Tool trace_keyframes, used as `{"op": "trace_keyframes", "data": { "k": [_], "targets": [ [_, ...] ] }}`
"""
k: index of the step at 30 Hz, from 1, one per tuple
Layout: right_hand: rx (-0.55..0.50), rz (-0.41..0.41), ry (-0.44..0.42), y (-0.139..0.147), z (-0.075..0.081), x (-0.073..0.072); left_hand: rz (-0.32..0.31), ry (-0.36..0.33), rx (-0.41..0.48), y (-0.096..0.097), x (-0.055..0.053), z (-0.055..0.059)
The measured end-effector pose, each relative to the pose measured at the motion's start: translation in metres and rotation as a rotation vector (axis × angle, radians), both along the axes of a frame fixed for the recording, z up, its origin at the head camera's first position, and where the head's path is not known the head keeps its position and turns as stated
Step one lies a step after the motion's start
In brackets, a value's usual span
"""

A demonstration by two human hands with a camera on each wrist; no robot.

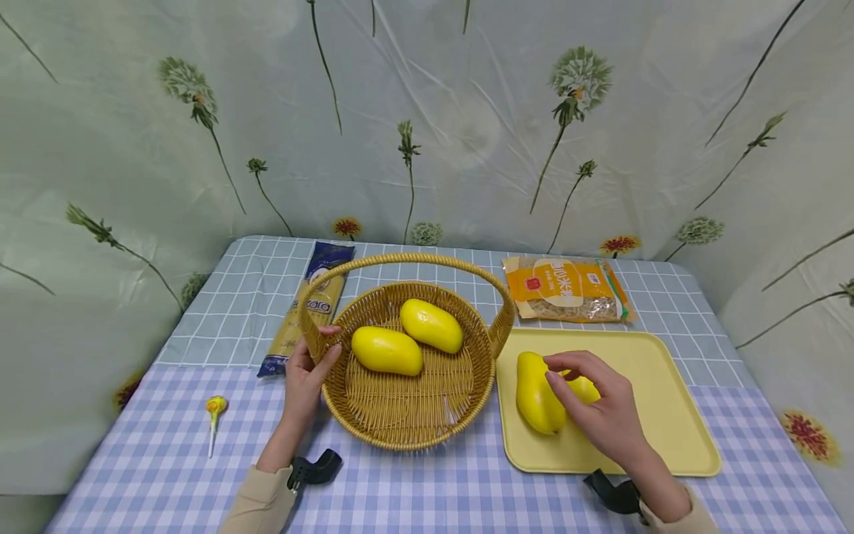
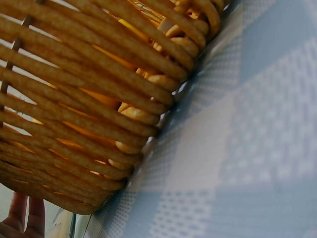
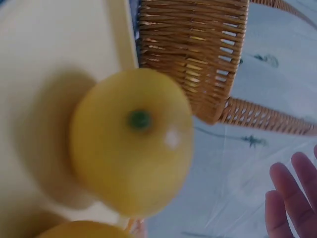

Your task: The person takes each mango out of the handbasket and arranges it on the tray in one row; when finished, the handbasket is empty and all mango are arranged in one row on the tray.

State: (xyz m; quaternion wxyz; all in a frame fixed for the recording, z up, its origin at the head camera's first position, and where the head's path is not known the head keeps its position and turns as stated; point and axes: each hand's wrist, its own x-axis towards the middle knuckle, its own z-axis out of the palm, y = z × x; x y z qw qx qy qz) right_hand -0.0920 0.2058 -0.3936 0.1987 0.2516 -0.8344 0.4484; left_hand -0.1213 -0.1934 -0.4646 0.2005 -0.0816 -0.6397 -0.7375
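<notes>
In the head view a wicker basket [image 1: 414, 400] with a tall arched handle stands mid-table, holding two yellow mangoes, one to the left [image 1: 387, 351] and one behind it [image 1: 431, 326]. My left hand [image 1: 307, 378] grips the basket's left side at the foot of the handle, thumb over the rim. To the right, a mango [image 1: 536, 393] lies on a yellow tray [image 1: 654, 400], beside another mango [image 1: 585, 389] partly hidden by my right hand [image 1: 603, 404]. That hand hovers over them, fingers loosely bent with nothing between them; the right wrist view shows its fingers [image 3: 292, 198] apart from the mango [image 3: 133, 163].
A pack of pasta [image 1: 287, 334] lies behind and left of the basket. Behind the tray is an orange-labelled food bag [image 1: 567, 289]. A lollipop [image 1: 216, 415] rests on the checked cloth at the left. A flower-printed curtain [image 1: 467, 148] hangs behind the table.
</notes>
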Motion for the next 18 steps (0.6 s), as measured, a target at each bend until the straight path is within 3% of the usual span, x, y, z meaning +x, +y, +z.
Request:
{"op": "trace_keyframes", "data": {
  "k": [3, 10, 18],
  "targets": [
    [0.005, 0.067, 0.016, -0.010, 0.006, -0.003, 0.002, -0.003, -0.002, 0.000, 0.000, 0.000],
    [-0.007, 0.267, 0.169, -0.041, 0.022, -0.009, 0.006, -0.001, 0.004, 0.001, 0.001, 0.002],
    [0.022, 0.438, 0.169, -0.073, 0.025, -0.019, 0.009, -0.002, 0.001, 0.000, 0.001, 0.002]
  ]
}}
